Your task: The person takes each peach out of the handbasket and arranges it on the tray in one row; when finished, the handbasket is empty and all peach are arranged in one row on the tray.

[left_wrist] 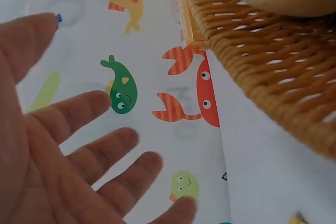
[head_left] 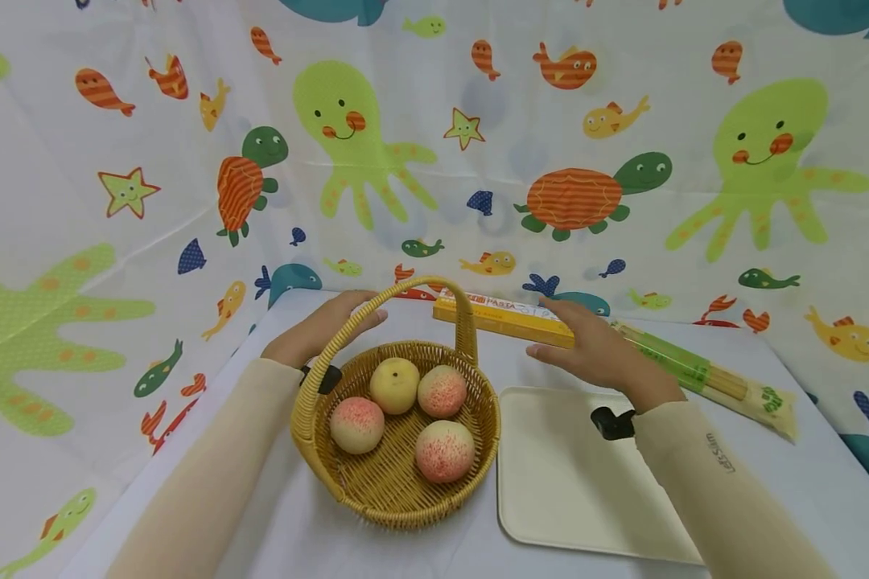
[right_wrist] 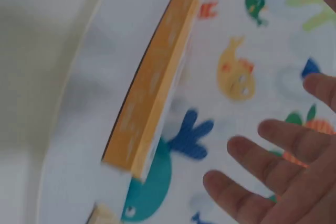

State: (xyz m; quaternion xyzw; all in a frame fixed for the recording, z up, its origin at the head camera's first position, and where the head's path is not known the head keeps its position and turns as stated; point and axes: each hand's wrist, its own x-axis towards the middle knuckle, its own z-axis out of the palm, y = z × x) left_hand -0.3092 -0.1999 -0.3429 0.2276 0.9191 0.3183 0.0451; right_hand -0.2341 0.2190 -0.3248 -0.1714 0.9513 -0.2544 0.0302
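My left hand (head_left: 331,326) is held behind the far left side of a wicker basket (head_left: 398,515), partly seen past its arched handle. In the left wrist view its fingers (left_wrist: 118,145) are spread and hold nothing. Inside the basket sit several fruits: a yellow one (head_left: 394,386) and peaches with red blush, among them a peach (head_left: 445,452) at the front. Over the far edge of a cream tray (head_left: 572,482) hovers my right hand (head_left: 594,350), its fingers apart and nothing in them. Close beyond it lies a yellow pasta box (head_left: 503,318), also seen in the right wrist view.
A long pack of sticks or dry noodles (head_left: 702,370) with a green label lies behind the right forearm. A white cloth (head_left: 434,185) printed with sea animals hangs behind and to the left of the white table (head_left: 275,515).
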